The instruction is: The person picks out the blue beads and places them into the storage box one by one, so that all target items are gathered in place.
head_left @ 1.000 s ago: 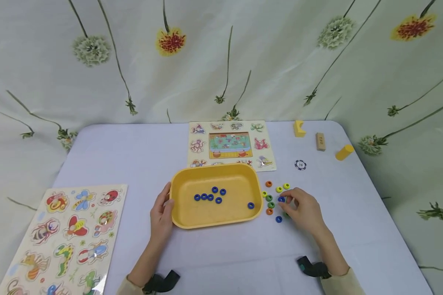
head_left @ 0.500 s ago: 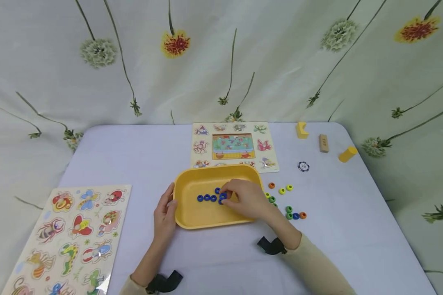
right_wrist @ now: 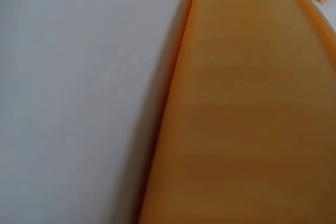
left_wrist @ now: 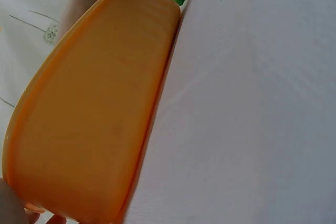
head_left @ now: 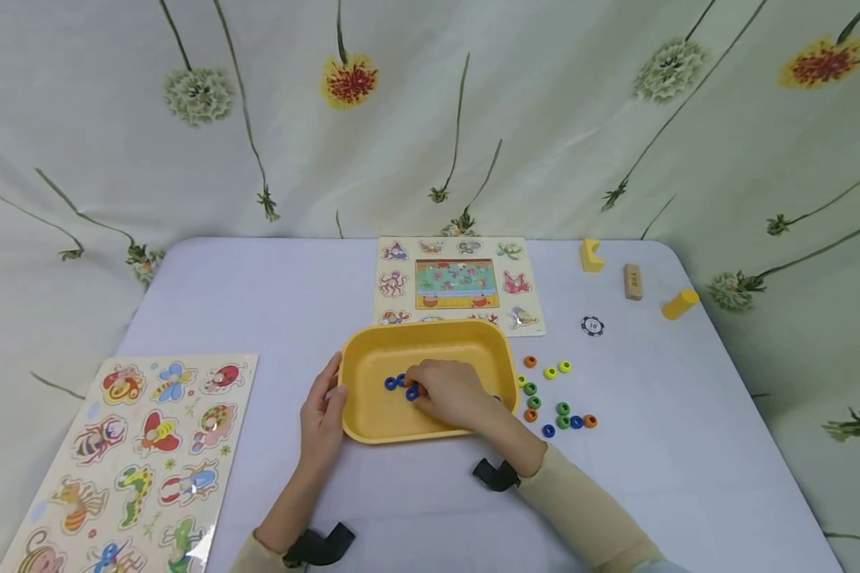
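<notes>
A yellow-orange plastic tray (head_left: pixel 373 426) lies on the table, its outer wall filling much of both wrist views. My left hand (head_left: pixel 322 414) grips its left end, thumb at the rim and fingers round the outside. Inside the tray, my right hand (head_left: pixel 447 390) has thumb and index finger closed about a blue bead (head_left: pixel 412 394). Two more blue beads (head_left: pixel 390 383) lie just left of those fingertips. Another blue bead shows partly by the right wrist, and the hand may hide others. Outside the tray's right end are loose green (head_left: pixel 563 408), yellow (head_left: pixel 550 372), orange (head_left: pixel 530 361) and blue beads (head_left: pixel 576 422).
A sea-animal puzzle board (head_left: pixel 390 302) lies behind the tray. An insect puzzle board (head_left: pixel 139 454) is at the left. Toward the back right are a poker chip (head_left: pixel 592 325), a yellow notched block (head_left: pixel 591 255), a wooden block (head_left: pixel 632 282) and a yellow cylinder (head_left: pixel 680 304).
My right hand has carried a blue bead from the loose beads into the tray, then shifted slightly left among the blue beads. My left hand keeps its hold on the tray.
</notes>
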`<state>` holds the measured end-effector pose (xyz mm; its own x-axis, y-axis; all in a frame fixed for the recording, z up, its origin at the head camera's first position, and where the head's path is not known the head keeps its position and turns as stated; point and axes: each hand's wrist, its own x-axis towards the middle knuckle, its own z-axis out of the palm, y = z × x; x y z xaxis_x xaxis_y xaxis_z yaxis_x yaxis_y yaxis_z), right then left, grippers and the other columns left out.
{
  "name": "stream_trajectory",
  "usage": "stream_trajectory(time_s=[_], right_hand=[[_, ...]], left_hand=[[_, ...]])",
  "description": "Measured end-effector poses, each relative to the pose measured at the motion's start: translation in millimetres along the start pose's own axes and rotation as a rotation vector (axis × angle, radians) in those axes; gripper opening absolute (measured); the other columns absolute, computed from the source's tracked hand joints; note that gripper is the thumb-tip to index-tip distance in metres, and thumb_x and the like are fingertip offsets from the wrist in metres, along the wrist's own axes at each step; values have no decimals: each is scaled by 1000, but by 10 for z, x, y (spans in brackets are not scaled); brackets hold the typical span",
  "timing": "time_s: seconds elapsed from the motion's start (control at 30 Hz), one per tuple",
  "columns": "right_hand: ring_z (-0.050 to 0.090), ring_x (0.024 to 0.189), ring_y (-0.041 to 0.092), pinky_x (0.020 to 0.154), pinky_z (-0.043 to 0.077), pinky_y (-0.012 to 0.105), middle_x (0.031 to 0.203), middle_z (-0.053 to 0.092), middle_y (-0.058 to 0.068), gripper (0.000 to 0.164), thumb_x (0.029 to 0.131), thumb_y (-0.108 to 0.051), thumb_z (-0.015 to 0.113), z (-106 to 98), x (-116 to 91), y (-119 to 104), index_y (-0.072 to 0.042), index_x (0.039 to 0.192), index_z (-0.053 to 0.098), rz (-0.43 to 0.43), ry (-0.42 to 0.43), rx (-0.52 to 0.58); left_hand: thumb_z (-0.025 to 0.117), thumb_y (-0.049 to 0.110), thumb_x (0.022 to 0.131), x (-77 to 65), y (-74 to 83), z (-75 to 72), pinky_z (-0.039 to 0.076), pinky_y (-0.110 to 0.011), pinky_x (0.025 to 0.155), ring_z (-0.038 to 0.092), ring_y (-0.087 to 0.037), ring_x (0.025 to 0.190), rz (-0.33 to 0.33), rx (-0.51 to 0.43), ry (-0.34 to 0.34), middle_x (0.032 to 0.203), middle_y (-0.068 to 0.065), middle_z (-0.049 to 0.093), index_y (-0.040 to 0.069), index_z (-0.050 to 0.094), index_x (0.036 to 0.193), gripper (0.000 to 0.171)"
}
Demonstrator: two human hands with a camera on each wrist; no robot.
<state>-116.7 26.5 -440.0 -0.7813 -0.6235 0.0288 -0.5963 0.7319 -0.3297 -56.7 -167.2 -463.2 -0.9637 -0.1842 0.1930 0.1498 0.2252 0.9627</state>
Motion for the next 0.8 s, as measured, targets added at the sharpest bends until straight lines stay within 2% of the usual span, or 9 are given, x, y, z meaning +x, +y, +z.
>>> stream_trajectory(time_s=[0.13,0.23,0.33,0.43,0.57,0.67,0.8], right_hand=[[46,61,1,52,35,17,68,51,-13,20,77,-24,64,-49,-88,14,-20,97,65,10,66,58],[48,63,3,56,36,17,70,51,-15,21,79,-28,64,-112,-224,43,-19,98,65,20,143,145],[46,60,6,53,35,17,72,51,-16,22,80,-29,64,-174,-429,113,-18,99,65,20,259,243],[42,55,7,48,32,15,73,52,-13,21,79,-26,65,-215,-674,247,-17,97,65,-17,402,342],[39,52,6,45,31,14,72,52,-9,24,73,-12,71,-256,-1026,501,-14,96,65,-56,548,430],[37,52,5,44,31,16,72,52,-9,28,71,-8,72,-275,-1302,723,-14,98,64,40,591,428],[35,54,1,44,27,17,74,51,-12,29,75,-19,70,-10,-1652,1265,-19,104,64,217,677,303]], left_hand=[[37,2,91,0,-7,-3,48,-15,71,46,-30,104,-1,16,4,133,-8,44,10,39,134,44],[37,3,91,0,-11,-6,48,-16,71,46,-30,103,-3,23,2,133,-8,44,11,39,134,44],[37,3,91,2,-12,-9,47,-15,71,46,-29,104,1,22,4,133,-7,44,11,39,134,44],[37,2,90,5,-10,-5,46,-14,71,46,-29,104,10,24,7,133,-7,43,11,40,134,44],[37,1,90,11,-8,3,46,-14,72,45,-30,104,14,17,6,134,-8,43,9,40,134,44],[37,1,90,12,-10,11,45,-13,72,44,-30,104,11,9,2,133,-9,43,9,39,134,44],[37,1,90,9,5,6,46,-13,71,45,-29,104,0,9,2,133,-9,43,9,39,134,45]])
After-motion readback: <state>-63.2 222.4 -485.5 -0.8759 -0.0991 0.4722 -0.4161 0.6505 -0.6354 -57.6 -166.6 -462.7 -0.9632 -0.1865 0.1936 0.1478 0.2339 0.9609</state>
